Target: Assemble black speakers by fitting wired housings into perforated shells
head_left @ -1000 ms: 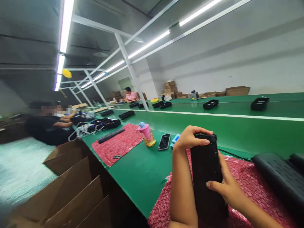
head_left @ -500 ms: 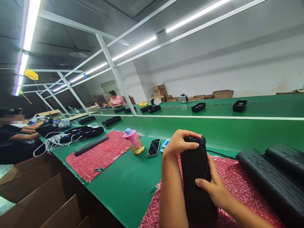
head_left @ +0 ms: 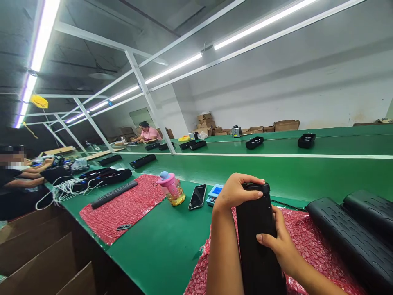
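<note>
A long black plastic case (head_left: 258, 237) stands tilted in front of me, its lower end running out of the bottom of the picture. Across its top end cap curls my left hand (head_left: 238, 191), thumb on the near face and fingers over the far edge. Lower down, my right hand (head_left: 279, 239) grips the right side, its thumb flat on the front and the other fingers partly hidden behind. Red bubble wrap (head_left: 307, 233) lies beneath the case. To the right rest two black cases with ridged faces, the nearer ridged case (head_left: 344, 233) partly on the wrap.
Left of my hands are a blue device (head_left: 214, 194), a phone (head_left: 197, 196) and a pink cup (head_left: 172, 188). Another bubble wrap sheet (head_left: 144, 196) carries a black strip (head_left: 115, 194). White cables (head_left: 66, 188) lie near a co-worker (head_left: 21, 176). Cardboard boxes (head_left: 46, 262) stand below the bench.
The view has shifted slightly, so the bench things sit a little lower. Both hands keep the same hold on the black case, and more of the blue device shows.
</note>
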A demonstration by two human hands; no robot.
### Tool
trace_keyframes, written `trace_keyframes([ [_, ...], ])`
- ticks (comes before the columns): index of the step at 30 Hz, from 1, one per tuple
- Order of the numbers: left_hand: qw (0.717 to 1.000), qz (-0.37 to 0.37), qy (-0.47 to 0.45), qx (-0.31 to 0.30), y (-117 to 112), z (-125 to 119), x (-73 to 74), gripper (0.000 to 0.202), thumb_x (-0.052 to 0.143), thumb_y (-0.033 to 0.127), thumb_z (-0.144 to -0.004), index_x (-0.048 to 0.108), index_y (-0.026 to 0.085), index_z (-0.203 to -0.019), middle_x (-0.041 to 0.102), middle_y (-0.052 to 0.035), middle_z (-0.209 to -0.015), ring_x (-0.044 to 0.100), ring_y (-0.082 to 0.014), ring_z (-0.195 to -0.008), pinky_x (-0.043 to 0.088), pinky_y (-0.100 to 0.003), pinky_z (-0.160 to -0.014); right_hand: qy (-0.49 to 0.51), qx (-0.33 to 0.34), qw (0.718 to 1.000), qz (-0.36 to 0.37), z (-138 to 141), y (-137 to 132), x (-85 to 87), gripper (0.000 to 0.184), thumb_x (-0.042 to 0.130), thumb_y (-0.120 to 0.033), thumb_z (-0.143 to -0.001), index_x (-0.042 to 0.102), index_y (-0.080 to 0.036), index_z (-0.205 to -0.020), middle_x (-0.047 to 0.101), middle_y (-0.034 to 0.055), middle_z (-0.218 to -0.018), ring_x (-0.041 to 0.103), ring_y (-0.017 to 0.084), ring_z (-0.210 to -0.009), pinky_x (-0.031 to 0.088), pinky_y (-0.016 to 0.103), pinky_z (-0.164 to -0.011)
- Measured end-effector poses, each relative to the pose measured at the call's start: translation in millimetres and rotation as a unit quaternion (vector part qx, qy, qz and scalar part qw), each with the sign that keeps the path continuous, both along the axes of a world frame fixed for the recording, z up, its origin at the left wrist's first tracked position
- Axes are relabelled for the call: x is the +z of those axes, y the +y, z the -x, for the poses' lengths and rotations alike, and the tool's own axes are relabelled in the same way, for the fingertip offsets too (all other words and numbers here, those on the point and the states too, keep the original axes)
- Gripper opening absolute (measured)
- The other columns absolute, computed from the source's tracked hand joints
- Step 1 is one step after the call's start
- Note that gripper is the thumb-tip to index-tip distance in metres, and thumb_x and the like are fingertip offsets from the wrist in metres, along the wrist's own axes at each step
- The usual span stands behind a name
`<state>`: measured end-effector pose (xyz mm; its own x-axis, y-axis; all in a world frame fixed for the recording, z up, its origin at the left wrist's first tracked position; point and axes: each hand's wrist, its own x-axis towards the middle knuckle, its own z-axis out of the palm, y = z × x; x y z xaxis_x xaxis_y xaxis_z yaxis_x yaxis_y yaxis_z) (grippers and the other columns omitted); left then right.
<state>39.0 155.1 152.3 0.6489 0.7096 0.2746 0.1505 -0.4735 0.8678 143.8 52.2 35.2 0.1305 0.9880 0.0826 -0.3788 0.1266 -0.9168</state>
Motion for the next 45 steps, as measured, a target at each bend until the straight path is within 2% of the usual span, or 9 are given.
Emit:
trace_keyframes([
  [9,0.999,-0.042,0.020,0.025,-10.0,-5.1,3.8,0.026,0.071,0.024,-0.063,0.074,0.018,-0.088,0.073,-0.0056,-0.096,0.066,-0.0218,-0.089,0.049,-0.029,-0.080,0.015,-0.004,1.000,-0.002,-3.4,3.4,1.1,0.065,0.068,-0.038,-0.066,0.033,-0.026,-0.119,0.054,0.0051,-0.116,0.056,0.022,-0.104,0.047,0.036,-0.088],
  [13,0.978,-0.020,-0.153,0.137,-3.1,-23.5,-2.7,0.017,0.069,0.031,-0.065,0.072,0.016,-0.071,0.072,-0.0062,-0.078,0.065,-0.0204,-0.079,0.049,-0.030,-0.076,0.011,-0.066,0.998,-0.017,-5.9,9.5,-6.6,0.065,0.068,-0.045,-0.069,0.035,-0.025,-0.120,0.054,0.0079,-0.118,0.057,0.023,-0.103,0.046,0.039,-0.091],
  [17,0.937,-0.034,-0.270,0.218,-0.8,-32.5,-5.3,0.028,0.062,0.042,-0.072,0.067,0.017,-0.084,0.068,-0.0077,-0.098,0.060,-0.0204,-0.095,0.046,-0.030,-0.084,0.036,-0.112,0.993,-0.008,-14.5,14.9,-4.4,0.079,0.075,-0.048,-0.060,0.033,-0.025,-0.122,0.055,0.0109,-0.118,0.059,0.027,-0.102,0.049,0.042,-0.088],
  [23,0.971,0.073,-0.211,-0.088,-34.7,-14.2,3.0,0.109,0.069,0.074,-0.046,0.034,0.030,-0.139,0.049,-0.0107,-0.133,0.048,-0.0323,-0.120,0.037,-0.044,-0.101,0.068,-0.261,0.957,-0.111,-25.7,-9.2,43.8,0.081,0.077,-0.046,-0.058,0.032,-0.029,-0.123,0.054,0.0084,-0.117,0.058,0.025,-0.102,0.049,0.039,-0.086],
  [26,0.964,0.120,-0.159,-0.178,-68.4,-21.6,6.1,0.114,0.077,0.068,-0.036,0.040,0.030,-0.137,0.053,-0.0119,-0.130,0.048,-0.0391,-0.120,0.041,-0.047,-0.098,0.074,-0.301,0.936,-0.169,-32.2,-19.1,62.1,0.074,0.074,-0.048,-0.062,0.030,-0.030,-0.119,0.057,0.0051,-0.109,0.060,0.022,-0.094,0.051,0.035,-0.080],
  [31,0.955,0.133,-0.266,-0.011,-110.1,-46.3,11.8,0.090,0.081,0.058,-0.044,0.055,0.027,-0.124,0.061,-0.0094,-0.122,0.054,-0.0387,-0.113,0.047,-0.044,-0.093,0.097,-0.256,0.937,-0.216,-45.8,-16.5,71.1,0.069,0.071,-0.046,-0.066,0.028,-0.028,-0.118,0.059,0.0039,-0.105,0.061,0.020,-0.090,0.052,0.034,-0.078],
  [36,0.924,0.152,-0.328,0.127,-81.8,-49.2,14.8,0.093,0.078,0.061,-0.043,0.055,0.019,-0.123,0.068,-0.0093,-0.105,0.064,-0.0343,-0.096,0.055,-0.037,-0.075,0.088,-0.162,0.949,-0.256,-48.4,-14.4,76.6,0.075,0.075,-0.038,-0.063,0.028,-0.026,-0.121,0.055,0.0056,-0.113,0.058,0.021,-0.102,0.048,0.035,-0.089],
  [41,0.914,0.213,-0.324,0.119,-51.7,-48.3,13.0,0.071,0.076,0.064,-0.041,0.069,0.020,-0.096,0.071,-0.0048,-0.072,0.067,-0.0320,-0.080,0.057,-0.038,-0.065,0.081,-0.083,0.951,-0.287,-41.2,-15.8,75.4,0.087,0.078,-0.026,-0.055,0.027,-0.028,-0.125,0.047,0.0067,-0.128,0.052,0.021,-0.113,0.043,0.036,-0.097],
  [45,0.909,0.247,-0.317,0.109,-57.2,-53.9,12.9,0.065,0.074,0.064,-0.048,0.069,0.023,-0.098,0.073,-0.0049,-0.077,0.067,-0.0325,-0.086,0.057,-0.040,-0.070,0.108,-0.096,0.950,-0.277,-39.9,-15.3,80.1,0.085,0.079,-0.025,-0.052,0.031,-0.026,-0.122,0.050,0.0070,-0.122,0.054,0.022,-0.108,0.044,0.037,-0.095],
])
